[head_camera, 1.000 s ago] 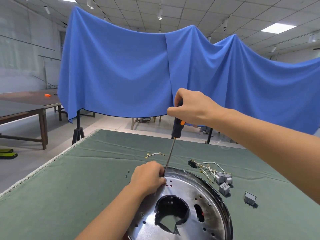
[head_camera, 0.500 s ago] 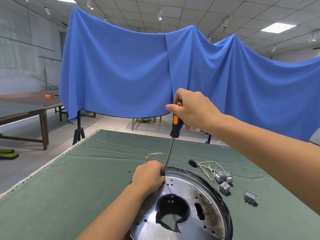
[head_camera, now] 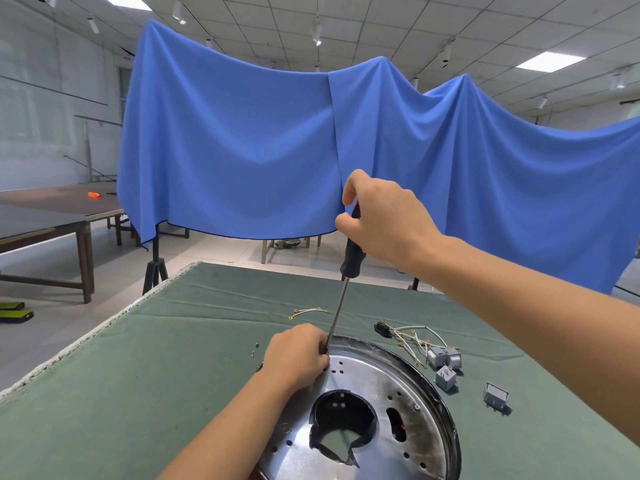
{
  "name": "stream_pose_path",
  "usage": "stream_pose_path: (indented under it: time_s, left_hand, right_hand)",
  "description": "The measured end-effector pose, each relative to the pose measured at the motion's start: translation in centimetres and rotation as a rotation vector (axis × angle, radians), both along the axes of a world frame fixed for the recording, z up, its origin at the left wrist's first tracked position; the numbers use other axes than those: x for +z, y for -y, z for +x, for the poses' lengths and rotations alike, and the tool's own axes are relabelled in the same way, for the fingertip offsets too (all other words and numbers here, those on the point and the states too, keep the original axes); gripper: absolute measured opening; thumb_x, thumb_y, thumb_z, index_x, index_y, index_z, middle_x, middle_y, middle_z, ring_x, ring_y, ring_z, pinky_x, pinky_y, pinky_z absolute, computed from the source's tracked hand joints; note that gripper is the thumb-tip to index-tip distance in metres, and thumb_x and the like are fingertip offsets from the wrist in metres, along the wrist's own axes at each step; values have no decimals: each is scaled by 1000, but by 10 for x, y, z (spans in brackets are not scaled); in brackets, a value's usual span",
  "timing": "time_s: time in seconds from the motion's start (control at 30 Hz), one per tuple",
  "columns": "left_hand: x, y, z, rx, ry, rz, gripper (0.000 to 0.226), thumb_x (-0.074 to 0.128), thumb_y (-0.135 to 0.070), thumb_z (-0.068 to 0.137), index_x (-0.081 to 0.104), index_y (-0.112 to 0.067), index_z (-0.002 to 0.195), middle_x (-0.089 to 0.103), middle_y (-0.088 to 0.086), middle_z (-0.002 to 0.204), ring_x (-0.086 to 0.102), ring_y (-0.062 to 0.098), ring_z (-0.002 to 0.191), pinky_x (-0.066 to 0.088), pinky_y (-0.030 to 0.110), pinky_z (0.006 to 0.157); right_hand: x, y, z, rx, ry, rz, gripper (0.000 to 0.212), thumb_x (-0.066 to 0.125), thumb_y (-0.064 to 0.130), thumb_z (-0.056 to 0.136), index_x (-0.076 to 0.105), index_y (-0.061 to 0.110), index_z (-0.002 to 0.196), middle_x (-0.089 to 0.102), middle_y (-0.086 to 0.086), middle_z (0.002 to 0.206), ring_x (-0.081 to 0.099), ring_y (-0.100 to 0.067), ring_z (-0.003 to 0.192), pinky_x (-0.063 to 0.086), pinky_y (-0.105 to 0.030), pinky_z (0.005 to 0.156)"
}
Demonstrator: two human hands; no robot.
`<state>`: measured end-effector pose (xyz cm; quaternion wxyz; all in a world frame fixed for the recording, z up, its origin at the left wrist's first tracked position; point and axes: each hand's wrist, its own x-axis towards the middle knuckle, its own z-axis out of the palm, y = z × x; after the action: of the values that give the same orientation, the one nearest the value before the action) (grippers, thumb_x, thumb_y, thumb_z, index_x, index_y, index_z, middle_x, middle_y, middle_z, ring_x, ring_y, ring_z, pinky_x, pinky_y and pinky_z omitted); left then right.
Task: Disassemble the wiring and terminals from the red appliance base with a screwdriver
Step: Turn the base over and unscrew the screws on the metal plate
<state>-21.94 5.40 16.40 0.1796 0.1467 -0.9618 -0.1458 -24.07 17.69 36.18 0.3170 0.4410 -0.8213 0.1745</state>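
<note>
Gripping screwdriver (head_camera: 349,258) in right hand (head_camera: 384,216), left hand (head_camera: 298,355) curled, pinching at appliance base (head_camera: 398,386) rim

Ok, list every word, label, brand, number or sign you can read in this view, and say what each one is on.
No readable text anywhere.
Screwdriver: the handle shows no legible marking.
Metal plate of the appliance base: only holes and scorch marks, no stamped text that can be made out.
Grey terminal blocks: too small to tell whether they carry print.
Blue cloth and green table cover: plain.
</note>
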Motion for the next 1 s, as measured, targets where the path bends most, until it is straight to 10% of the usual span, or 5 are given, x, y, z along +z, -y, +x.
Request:
stream_pose_path:
  time_s: [0.4,0.57,0.8,1.0]
  left_hand:
    - [7,0,2,59,-23,136,34,51,-36,94,52,-13,69,65,13,84,60,35,82,42,34,65]
    - [8,2,4,67,-132,164,50,49,-33,96,32,-14,54,35,5,51,37,30,60,29,35,57]
    - [20,7,2,190,-505,460,42,51,-34,96,64,-9,65,69,10,71,60,25,64,48,37,69]
    - [37,28,22,122,-657,840,31,49,-19,97,67,-6,75,59,3,44,50,14,35,42,24,45]
  right_hand:
    - [9,-15,-13,43,-105,-186,11,53,25,90,49,15,93,60,-2,83,55,-31,76,36,-34,65]
    - [15,-25,-16,10,-161,-279,9,53,23,90,53,14,89,60,0,82,56,-28,73,33,-32,63]
    - [3,-36,-14,19,-250,-377,21,59,29,94,61,10,87,56,-2,91,57,-30,67,38,-32,60]
    - [-43,-23,-10,168,-337,-455,19,70,21,86,64,6,77,59,-5,82,55,-25,51,44,-26,46]
